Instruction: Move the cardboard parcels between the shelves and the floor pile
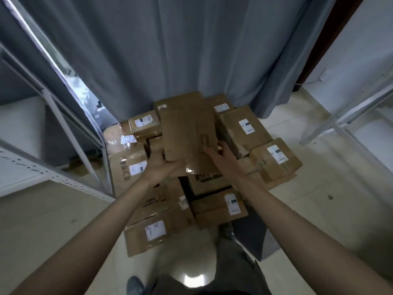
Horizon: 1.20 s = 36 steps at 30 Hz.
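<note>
A: Where's the parcel?

B: The parcel (187, 137) is up in both hands, above the middle of the pile (191, 167), its long side running away from the person. It's plain brown cardboard with tape shining at the near end.

A: How are the hands on it?

B: The left hand (161, 167) cups the near left corner, thumb on the side and fingers curled underneath. The right hand (221, 154) grips the near right edge, fingers wrapped onto the top face.

A: And the pile?

B: Brown boxes of mixed sizes on the floor (53, 220), most with white labels. One labelled box (242, 133) sits just right of the parcel, another (276, 160) beside that, and a flat one (221, 207) lies nearest the person's leg.

A: Around it?

B: A white metal shelf (53, 133) stands to the left, another shelf frame (348, 116) to the right, well apart from the pile. A grey curtain (180, 45) hangs behind. A shoe (135, 285) shows at the bottom edge.
</note>
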Each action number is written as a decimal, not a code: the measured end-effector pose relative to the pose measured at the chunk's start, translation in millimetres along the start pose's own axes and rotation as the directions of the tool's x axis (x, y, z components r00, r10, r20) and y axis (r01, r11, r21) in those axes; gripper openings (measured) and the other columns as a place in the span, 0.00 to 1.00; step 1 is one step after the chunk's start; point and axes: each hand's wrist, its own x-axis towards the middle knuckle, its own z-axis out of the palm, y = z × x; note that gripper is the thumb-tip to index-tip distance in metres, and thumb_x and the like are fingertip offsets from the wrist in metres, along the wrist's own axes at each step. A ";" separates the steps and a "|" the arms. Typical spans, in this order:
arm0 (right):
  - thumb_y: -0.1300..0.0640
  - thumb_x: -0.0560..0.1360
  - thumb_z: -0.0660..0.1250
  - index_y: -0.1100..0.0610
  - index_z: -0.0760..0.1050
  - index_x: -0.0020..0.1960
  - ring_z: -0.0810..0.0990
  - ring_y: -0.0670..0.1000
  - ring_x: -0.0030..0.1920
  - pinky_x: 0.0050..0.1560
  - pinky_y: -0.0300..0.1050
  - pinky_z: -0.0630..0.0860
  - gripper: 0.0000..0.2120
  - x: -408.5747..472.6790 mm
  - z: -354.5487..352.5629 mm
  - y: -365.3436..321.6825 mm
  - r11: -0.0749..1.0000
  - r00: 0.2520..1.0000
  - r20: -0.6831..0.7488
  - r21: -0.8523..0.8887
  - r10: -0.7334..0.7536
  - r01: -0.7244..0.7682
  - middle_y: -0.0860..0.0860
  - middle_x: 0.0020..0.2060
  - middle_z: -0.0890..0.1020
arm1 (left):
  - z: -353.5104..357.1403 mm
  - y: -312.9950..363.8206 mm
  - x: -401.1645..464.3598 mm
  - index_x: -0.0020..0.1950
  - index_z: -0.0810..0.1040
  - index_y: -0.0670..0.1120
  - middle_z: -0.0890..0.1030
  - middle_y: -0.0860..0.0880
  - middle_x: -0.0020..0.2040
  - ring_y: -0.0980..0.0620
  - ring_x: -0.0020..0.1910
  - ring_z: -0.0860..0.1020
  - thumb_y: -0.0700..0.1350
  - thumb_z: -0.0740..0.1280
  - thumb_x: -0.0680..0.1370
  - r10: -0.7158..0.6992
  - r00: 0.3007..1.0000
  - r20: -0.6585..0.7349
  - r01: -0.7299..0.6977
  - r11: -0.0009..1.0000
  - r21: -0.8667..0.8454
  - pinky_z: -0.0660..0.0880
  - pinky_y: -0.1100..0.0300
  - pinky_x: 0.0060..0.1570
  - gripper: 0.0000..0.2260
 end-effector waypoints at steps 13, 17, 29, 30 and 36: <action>0.39 0.75 0.70 0.53 0.63 0.77 0.71 0.57 0.71 0.69 0.59 0.73 0.36 108.6 -134.2 105.6 0.973 0.971 0.085 -0.084 0.222 -0.215 0.53 0.75 0.65 | 180.7 -26.5 81.9 0.66 0.76 0.48 0.82 0.51 0.59 0.55 0.53 0.81 0.55 0.80 0.68 -0.315 0.949 0.004 0.314 0.946 0.082 0.81 0.58 0.52 0.30; 0.45 0.77 0.70 0.53 0.63 0.76 0.75 0.55 0.67 0.68 0.57 0.75 0.32 133.9 -148.7 144.6 0.970 0.967 0.077 -0.052 0.241 -0.238 0.53 0.69 0.73 | 216.1 -51.5 111.6 0.69 0.75 0.46 0.81 0.52 0.61 0.59 0.50 0.80 0.59 0.80 0.66 -0.385 0.922 0.043 0.376 0.915 0.145 0.76 0.72 0.40 0.36; 0.51 0.79 0.70 0.51 0.62 0.75 0.77 0.45 0.54 0.58 0.47 0.77 0.29 230.1 -176.5 258.9 0.896 0.894 0.070 0.020 0.442 -0.444 0.49 0.64 0.75 | 314.1 -134.3 210.6 0.75 0.66 0.45 0.73 0.45 0.70 0.45 0.67 0.74 0.54 0.80 0.68 -0.543 0.837 0.060 0.522 0.828 0.205 0.74 0.47 0.66 0.41; 0.51 0.79 0.70 0.50 0.62 0.74 0.76 0.47 0.57 0.61 0.51 0.77 0.28 237.9 -177.3 266.4 0.888 0.887 0.074 0.027 0.457 -0.460 0.49 0.66 0.75 | 319.6 -140.5 219.1 0.75 0.67 0.45 0.74 0.45 0.70 0.45 0.67 0.75 0.53 0.80 0.68 -0.531 0.845 0.063 0.510 0.835 0.207 0.75 0.47 0.66 0.40; 0.52 0.79 0.71 0.49 0.60 0.78 0.74 0.47 0.62 0.61 0.45 0.76 0.32 297.7 -176.3 291.7 0.888 0.894 0.024 0.107 0.448 -0.448 0.49 0.71 0.73 | 332.9 -157.0 297.9 0.74 0.68 0.45 0.73 0.46 0.70 0.46 0.67 0.73 0.53 0.79 0.70 -0.431 0.900 0.062 0.391 0.862 0.322 0.74 0.50 0.65 0.38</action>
